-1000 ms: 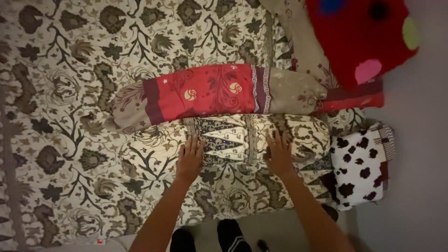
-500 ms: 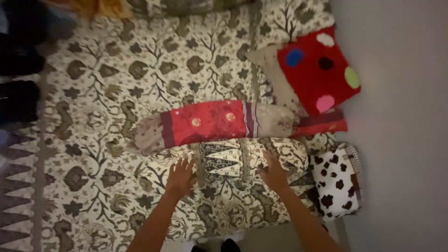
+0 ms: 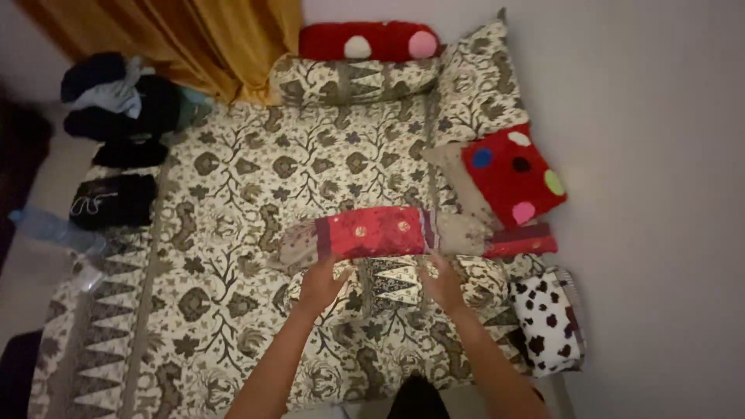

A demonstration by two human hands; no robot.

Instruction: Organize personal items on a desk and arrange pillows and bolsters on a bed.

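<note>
On the bed: patterned bolster (image 3: 388,283) lies crosswise, just below the red bolster (image 3: 372,232).
Left hand (image 3: 322,281): flat on the patterned bolster's left part, fingers spread wide, holding nothing.
Right hand (image 3: 442,281): flat on its right part, fingers spread.
Beside the bolster's right end: spotted black-and-white cushion (image 3: 547,322).

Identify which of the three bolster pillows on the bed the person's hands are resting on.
The batik-patterned bolster nearest the person, under the left hand and right hand. The red-covered bolster lies just beyond it; the third bolster is at the head.
</note>
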